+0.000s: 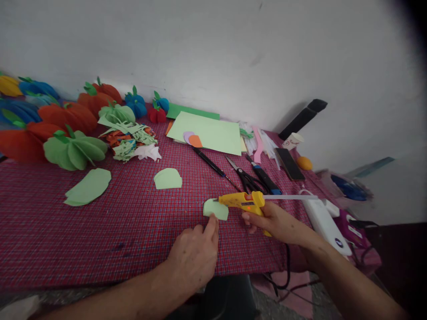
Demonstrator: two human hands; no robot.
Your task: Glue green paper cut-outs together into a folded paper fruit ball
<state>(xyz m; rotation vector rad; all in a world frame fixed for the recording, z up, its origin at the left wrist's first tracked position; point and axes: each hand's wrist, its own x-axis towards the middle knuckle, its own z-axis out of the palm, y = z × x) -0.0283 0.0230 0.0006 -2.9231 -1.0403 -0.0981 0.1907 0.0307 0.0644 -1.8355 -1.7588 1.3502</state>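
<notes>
In my right hand (263,220) is a yellow hot glue gun (242,201), my fingers closed round its handle. A long whitish glue stick (290,197) sticks out of its back, and a small red light glows on its side. The nozzle is over the upper edge of a small light green paper piece (215,210); whether it touches cannot be told. My left hand (195,251) presses an outstretched index finger on that piece's lower edge, the other fingers curled. Left of it lie more light green cut pieces, a small stack (167,178) and a larger one (88,186).
Paper pumpkins (75,149) crowd the left, beside paper scraps (128,140). Green sheets (208,131) lie at the back. Scissors (247,175), a blue-black cutter (265,178), a black pen-like tool (210,162), a phone (289,163), a paper cup (293,141) and a white power strip (325,222) are rightward.
</notes>
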